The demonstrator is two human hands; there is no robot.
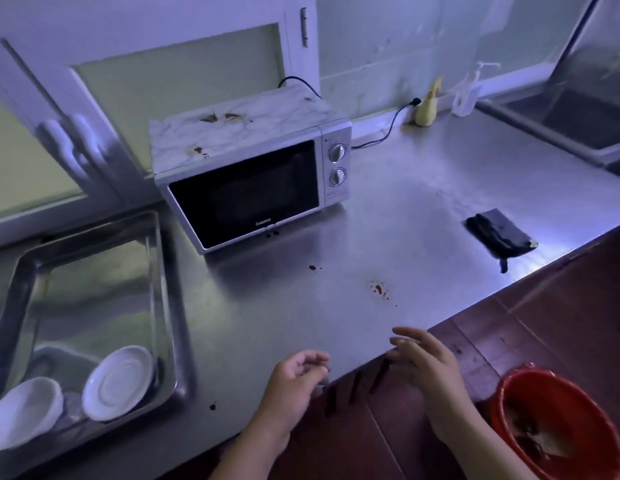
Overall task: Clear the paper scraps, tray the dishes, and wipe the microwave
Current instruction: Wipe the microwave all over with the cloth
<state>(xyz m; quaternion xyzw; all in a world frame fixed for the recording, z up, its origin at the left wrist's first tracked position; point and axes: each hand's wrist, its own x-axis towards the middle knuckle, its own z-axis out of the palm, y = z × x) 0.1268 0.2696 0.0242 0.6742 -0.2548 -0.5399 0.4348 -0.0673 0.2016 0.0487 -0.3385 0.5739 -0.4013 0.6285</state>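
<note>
The microwave (253, 174) sits at 12 o'clock on the shiny counter (388, 209). Its door is closed, and its top has brown and red spots (199, 151). The white dishes (119, 382) lie in the metal tray (170, 306) at 8 o'clock. Pale paper scraps (540, 441) lie in the red bin (509, 393) at 4 o'clock. So the wiping looks like the job that is left. The dark cloth (499, 233) lies folded at 2 o'clock, near the counter edge and well apart from both hands. The left hand (296, 374) is at 6 o'clock over the counter edge with its fingers curled in. It is blurry, so I cannot tell if it pinches some tiny thing. The right hand (428, 363) is just beside it, with its fingers loose and spread, and holds nothing. The cloth looks soft, floppy and light, and it may be wet. I think it is best to grab it in the middle so it bunches up in the hand. The microwave looks heavy and hard, so it should stay put when rubbed.
</note>
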